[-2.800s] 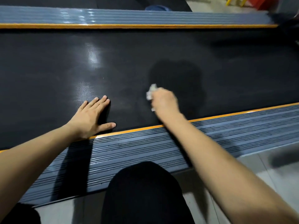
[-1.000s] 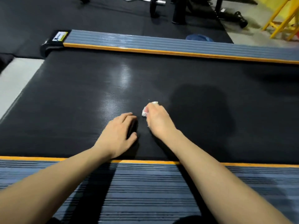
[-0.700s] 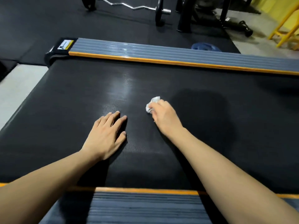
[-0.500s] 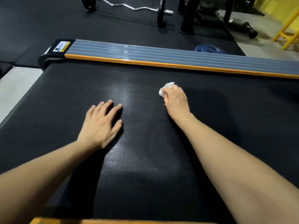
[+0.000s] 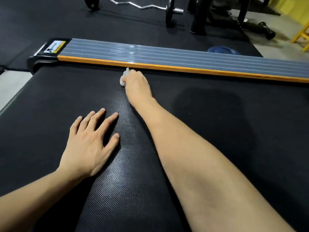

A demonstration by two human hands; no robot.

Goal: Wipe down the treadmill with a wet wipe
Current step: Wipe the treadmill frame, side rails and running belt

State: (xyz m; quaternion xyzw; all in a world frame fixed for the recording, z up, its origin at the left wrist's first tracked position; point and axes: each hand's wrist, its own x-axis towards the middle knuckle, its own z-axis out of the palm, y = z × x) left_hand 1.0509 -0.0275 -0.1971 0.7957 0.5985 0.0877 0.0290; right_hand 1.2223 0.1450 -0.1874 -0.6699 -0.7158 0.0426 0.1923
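Observation:
The treadmill's black textured belt (image 5: 217, 131) fills most of the head view. Its far side rail (image 5: 184, 59) is grey and ribbed with an orange edge. My right hand (image 5: 138, 86) reaches across the belt and grips a crumpled white wet wipe (image 5: 123, 77), pressed on the belt just short of the orange edge. Most of the wipe is hidden under my fingers. My left hand (image 5: 91, 143) lies flat on the belt nearer to me, fingers spread and straight.
Beyond the far rail lie black floor mats, a curl barbell (image 5: 142, 5) with a plate, a dark machine base (image 5: 217, 19) and a blue disc (image 5: 222, 50). Yellow frame legs (image 5: 301, 36) stand at the far right. The belt's end cap (image 5: 43, 52) is at the left.
My right hand has slid the wipe away from me across the belt, up to the far orange edge. My left hand stayed flat on the belt. The view moved forward over the belt.

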